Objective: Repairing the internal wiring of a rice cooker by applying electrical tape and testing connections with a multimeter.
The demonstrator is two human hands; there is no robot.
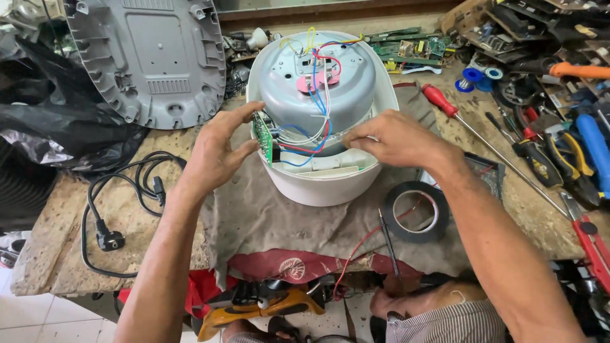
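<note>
An upturned white rice cooker (321, 184) stands on a grey cloth (267, 222), its base off and its grey metal inner shell (311, 86) with red, blue and yellow wires exposed. My left hand (219, 152) rests against the cooker's left rim, fingers touching a small green circuit board (263, 136) that stands on edge there. My right hand (391, 136) lies over the right rim, fingertips curled onto the wires by the shell; what they pinch is hidden.
The grey plastic base cover (149, 57) leans at the back left beside a black bag (51, 108). A black power cord (111, 216) lies left, a tape roll (416, 213) right. A red-handled screwdriver (445, 105), pliers and several tools crowd the right side.
</note>
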